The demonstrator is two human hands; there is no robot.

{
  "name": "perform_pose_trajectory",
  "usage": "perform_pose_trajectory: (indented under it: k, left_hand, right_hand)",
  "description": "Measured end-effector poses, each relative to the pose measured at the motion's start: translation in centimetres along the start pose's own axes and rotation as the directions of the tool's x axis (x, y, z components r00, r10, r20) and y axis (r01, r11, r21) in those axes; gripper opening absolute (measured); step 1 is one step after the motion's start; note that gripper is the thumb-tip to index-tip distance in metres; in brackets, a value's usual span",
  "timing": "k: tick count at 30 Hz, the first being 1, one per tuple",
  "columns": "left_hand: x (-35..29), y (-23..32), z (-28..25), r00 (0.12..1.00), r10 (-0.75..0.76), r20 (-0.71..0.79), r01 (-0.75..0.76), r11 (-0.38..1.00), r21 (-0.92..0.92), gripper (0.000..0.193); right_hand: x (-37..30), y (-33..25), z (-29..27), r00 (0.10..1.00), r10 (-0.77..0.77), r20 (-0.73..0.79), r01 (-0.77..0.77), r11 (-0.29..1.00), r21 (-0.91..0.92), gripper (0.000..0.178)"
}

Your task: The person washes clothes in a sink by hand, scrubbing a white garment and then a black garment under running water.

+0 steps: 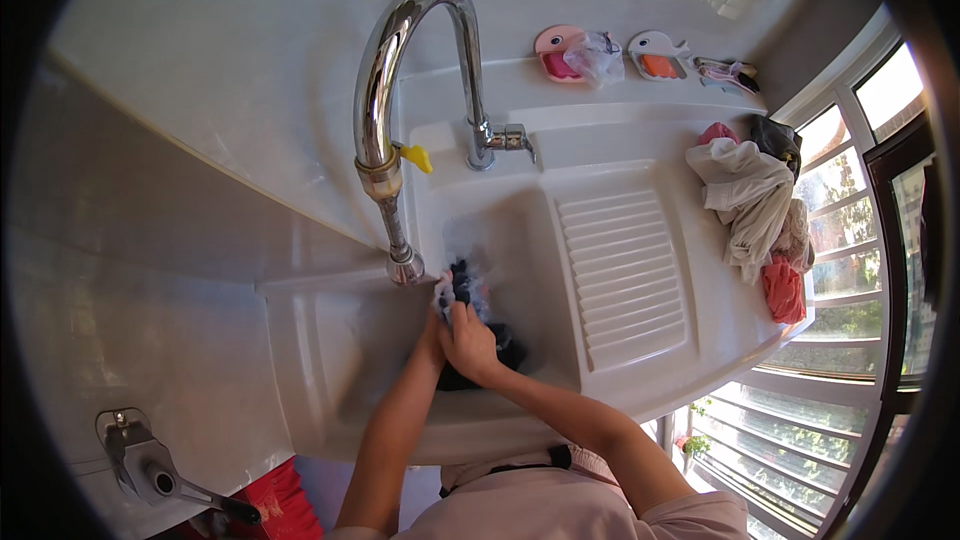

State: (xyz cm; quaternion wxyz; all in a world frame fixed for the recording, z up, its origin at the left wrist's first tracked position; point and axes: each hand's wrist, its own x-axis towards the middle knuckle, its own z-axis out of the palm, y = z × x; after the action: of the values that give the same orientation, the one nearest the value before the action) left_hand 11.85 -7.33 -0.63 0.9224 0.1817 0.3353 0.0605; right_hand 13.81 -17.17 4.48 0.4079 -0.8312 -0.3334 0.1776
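Observation:
Inside the white sink basin (520, 240), my two hands are pressed together around a wet black-and-white cloth (462, 285). My right hand (470, 342) lies over it with fingers closed. On its left side, my left hand (436, 322) grips the same cloth, partly covered by the right. Just left of and above the hands hangs the spray head (405, 267) of a curved chrome faucet (375, 90). More dark cloth (508, 348) lies at the basin's bottom, below and beside my right hand. The cloth's exact kind cannot be made out.
A ribbed washboard (625, 270) adjoins the basin on the right. Piled clothes (745, 200) lie on the right ledge, a red one (783, 290) nearest. Fish-shaped soap dishes, one pink (552, 40) and one white (650, 43), stand at the back. A metal wall fixture (150, 465) juts out lower left.

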Motion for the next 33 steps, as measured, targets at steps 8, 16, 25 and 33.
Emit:
perform_pose_trajectory:
  k: [8, 16, 25, 33]
  left_hand:
    - [0.3, -5.2, -0.2, 0.928, 0.150, -0.340, -0.053, 0.959, 0.278, 0.050]
    - [-1.0, -2.9, 0.2, 0.975, 0.193, -0.108, -0.178, 0.974, 0.141, 0.054]
    - [-1.1, 1.4, -8.6, 0.946, 0.323, 0.031, -0.271, 0.736, 0.620, 0.061]
    - [-1.4, 1.8, -7.3, 0.995, 0.078, -0.062, 0.030, 0.358, 0.933, 0.041]
  right_hand:
    - [6.7, 2.6, -2.1, 0.977, -0.068, -0.201, 0.007, 0.958, -0.287, 0.023]
    - [1.5, -1.1, -0.5, 0.952, -0.276, -0.132, 0.252, 0.952, -0.171, 0.021]
    - [9.4, 7.8, -1.6, 0.988, -0.029, -0.153, -0.004, 0.977, -0.212, 0.056]
    - [7.9, 16.0, 1.7, 0.968, 0.119, 0.220, -0.091, 0.987, -0.133, 0.049]
